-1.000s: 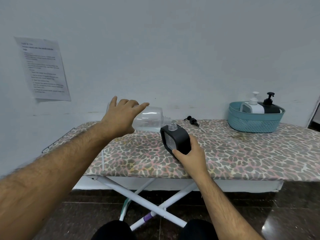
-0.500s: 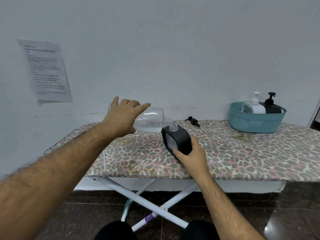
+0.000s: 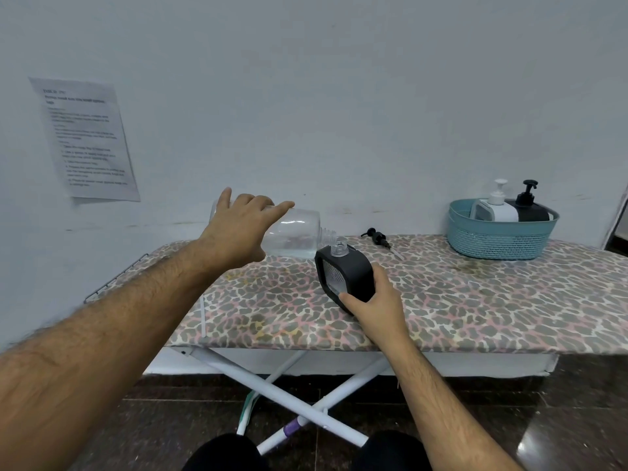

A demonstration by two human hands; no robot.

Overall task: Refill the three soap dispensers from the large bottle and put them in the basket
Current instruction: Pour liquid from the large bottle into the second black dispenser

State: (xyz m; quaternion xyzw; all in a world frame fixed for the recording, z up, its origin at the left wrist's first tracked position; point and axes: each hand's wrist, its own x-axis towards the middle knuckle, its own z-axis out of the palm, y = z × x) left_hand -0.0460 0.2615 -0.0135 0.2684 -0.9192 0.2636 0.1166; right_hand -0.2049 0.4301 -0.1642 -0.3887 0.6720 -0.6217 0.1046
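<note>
My left hand (image 3: 243, 229) grips the large clear bottle (image 3: 295, 237), tipped on its side with its mouth over the open neck of a black soap dispenser (image 3: 346, 275). A little clear liquid lies along the bottle's lower side. My right hand (image 3: 375, 304) holds the black dispenser from below, tilted on the ironing board (image 3: 475, 300). The dispenser's black pump (image 3: 377, 236) lies loose on the board behind it. A white dispenser (image 3: 494, 207) and another black dispenser (image 3: 528, 209) stand in the teal basket (image 3: 499, 237) at the far right.
The board with its leopard-print cover stands against a white wall on crossed white legs (image 3: 289, 396). A printed sheet (image 3: 85, 141) is taped to the wall at left. A wire rack (image 3: 115, 280) juts from the board's left end. Dark tiled floor lies below.
Both hands, the bottle and the dispenser keep nearly the same pose. The view has shifted slightly.
</note>
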